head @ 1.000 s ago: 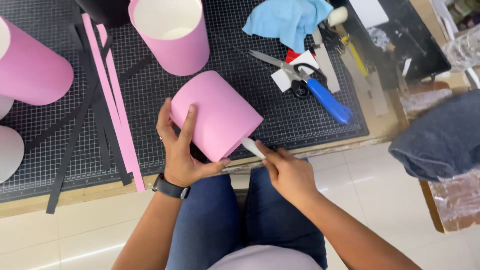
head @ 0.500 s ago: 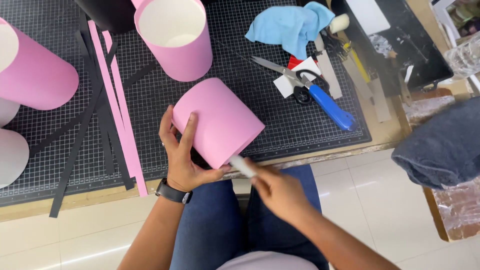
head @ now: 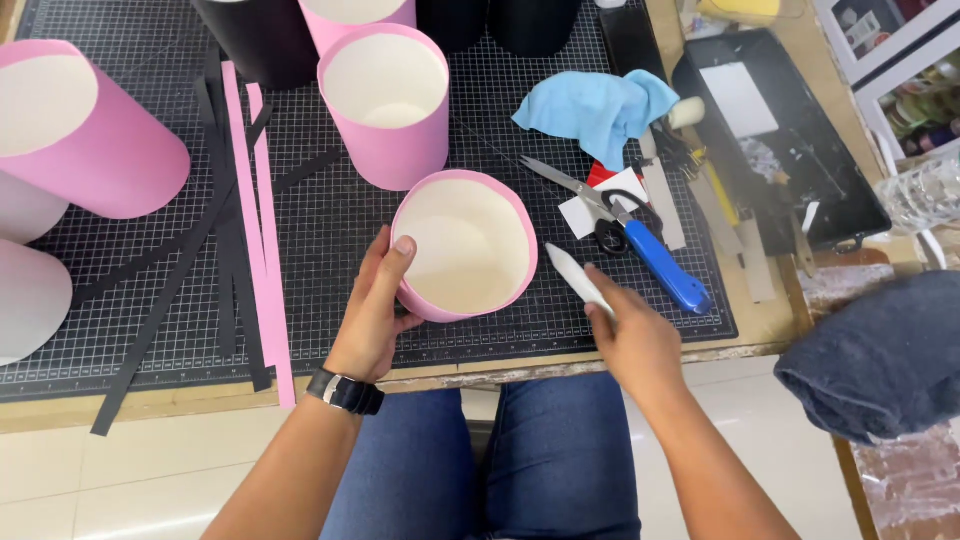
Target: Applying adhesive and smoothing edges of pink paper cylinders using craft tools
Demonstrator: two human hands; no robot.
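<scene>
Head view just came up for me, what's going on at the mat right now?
A seated person's left hand grips a pink cylinder box, open end up, at the near edge of the black gridded cutting mat. The right hand holds a slim white tool beside it. Blue-handled scissors, a blue cloth and pink strips lie around.

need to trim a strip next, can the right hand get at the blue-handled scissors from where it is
Probably yes. The right hand lies just below the blue-handled scissors on the cutting mat, with nothing between them. But it already holds a white folding tool, which would likely need setting down first.
</scene>
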